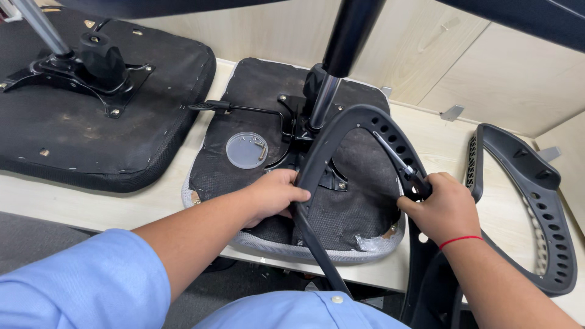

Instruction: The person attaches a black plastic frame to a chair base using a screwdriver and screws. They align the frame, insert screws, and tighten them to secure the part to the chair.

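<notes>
Your left hand [277, 194] clenches the curved black plastic armrest frame [359, 131] where it rises over the upturned black fabric seat cushion [359, 207] lying on the pale wooden table [436, 143]. Your right hand [445, 210] grips a black-handled screwdriver [399, 163], its thin shaft angled up to the frame's row of holes; the tip is too small to make out. The frame's lower end drops out of sight below the table edge. A round clear plastic lid [247, 150] sits on the cushion.
</notes>
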